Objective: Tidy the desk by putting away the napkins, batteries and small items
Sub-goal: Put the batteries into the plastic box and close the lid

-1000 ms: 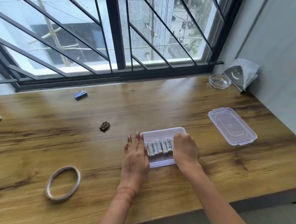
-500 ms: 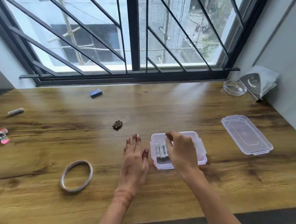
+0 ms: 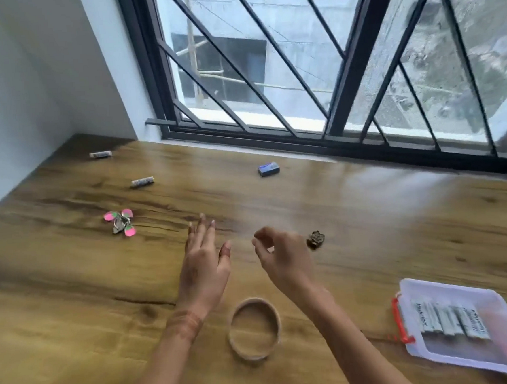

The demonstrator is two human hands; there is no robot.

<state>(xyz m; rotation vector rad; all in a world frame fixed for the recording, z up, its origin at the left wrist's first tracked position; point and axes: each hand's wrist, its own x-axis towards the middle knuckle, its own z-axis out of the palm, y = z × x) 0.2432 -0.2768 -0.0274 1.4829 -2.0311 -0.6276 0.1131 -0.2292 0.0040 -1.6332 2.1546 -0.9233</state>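
Observation:
A clear plastic box (image 3: 504, 363) with a red clasp sits at the lower right and holds several white batteries (image 3: 451, 320) side by side. Two more batteries lie loose far left, one (image 3: 142, 182) nearer and one (image 3: 101, 154) by the wall. My left hand (image 3: 203, 268) hovers over the desk with fingers straight and spread. My right hand (image 3: 282, 257) is raised beside it, fingers loosely curled and holding nothing. A small brown trinket (image 3: 316, 239) lies just right of my right hand.
A tape ring (image 3: 254, 326) lies between my forearms. A pink spinner-like item with a metal ring (image 3: 120, 222) rests at the left. A small blue box (image 3: 268, 169) sits near the barred window. White wall bounds the desk's left end.
My view swung left, so the box slid to the lower right. Both hands left the box and moved left over the bare desk. The loose batteries and pink item came fully into view.

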